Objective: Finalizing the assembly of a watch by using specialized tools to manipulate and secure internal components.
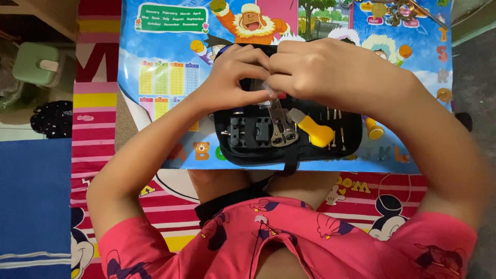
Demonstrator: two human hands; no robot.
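— Two hands on one tiny bit, where exactly?

— Small clear part (pixel 273 93) w/ a red fleck, pinched between both sets of fingertips, hanging just above the upper half of the open black tool case (pixel 248 157). Too small to say what kind of piece

— Left hand (pixel 232 77)?

— Curled tight, thumb and forefinger closed on the part's left side, other fingers tucked in. Nothing else held

— Right hand (pixel 320 70)?

— Same story: fingers bunched, tips nipping the part from the right, knuckles touching the left hand's. No gap visible between the two

— Any tips for doing this bit well?

— Prob best to keep the part over the case, so a slip lands inside and not on the busy cartoon poster (pixel 165 77) underneath, where a clear piece would be hard to spot. Light, even pressure from both sides, no twisting harder than needed. Wrists low and steady, approx as now

— Anything close enough to snag?

— Metal wrench tool (pixel 281 129) directly below the pinch, yellow-handled tool (pixel 316 133) just right of that, black holder block (pixel 250 132) to the left, thin screwdrivers (pixel 336 119) near the right wrist. All lying in the case, apart from the fingers
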